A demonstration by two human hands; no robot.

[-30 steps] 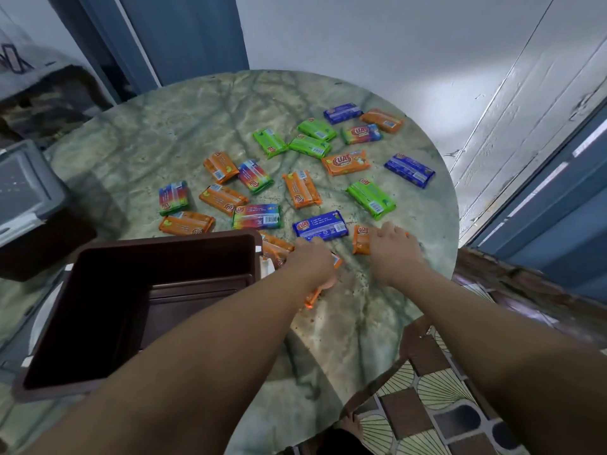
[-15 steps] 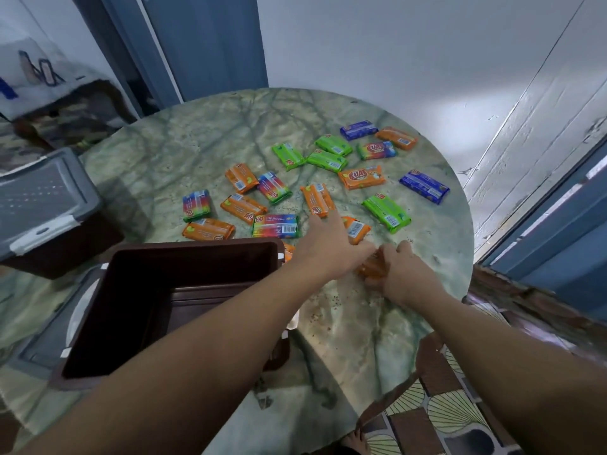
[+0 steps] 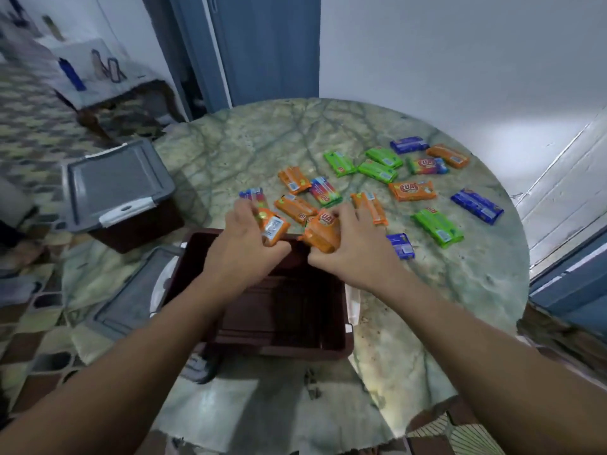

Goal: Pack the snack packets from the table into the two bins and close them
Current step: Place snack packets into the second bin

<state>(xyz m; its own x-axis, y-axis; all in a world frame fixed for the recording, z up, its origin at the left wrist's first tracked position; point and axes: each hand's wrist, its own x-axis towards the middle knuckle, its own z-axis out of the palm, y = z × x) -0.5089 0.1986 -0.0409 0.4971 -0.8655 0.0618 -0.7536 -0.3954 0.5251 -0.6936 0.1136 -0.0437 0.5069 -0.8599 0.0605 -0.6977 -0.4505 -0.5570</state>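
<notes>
Left hand [image 3: 244,244]: fingers curled round an orange packet [image 3: 272,227], held above the far rim of the open bin.
Right hand [image 3: 351,247]: fingers curled round a second orange packet [image 3: 323,232], also above the far rim, just beside the left hand.
Open bin [image 3: 341,323]: dark brown, rectangular, no lid on it, standing on the near part of the table; no packets visible inside.
Loose lid [image 3: 131,297]: grey, lying flat just left of the open bin, partly under it.
Closed bin [image 3: 138,224]: dark brown, at the table's left edge, grey lid [image 3: 115,182] seated on top, white latch on its near side.
Table [image 3: 443,307]: round, green marbled top.
Remaining packets: spread across the far and right part of the table, well apart from the bins; among them a green packet [image 3: 437,226], a blue packet [image 3: 476,205], a small blue packet [image 3: 401,245] near the right hand, and an orange packet lying face up [image 3: 412,190].
Background: blue door [image 3: 269,47] and white wall [image 3: 460,60] behind the table.
</notes>
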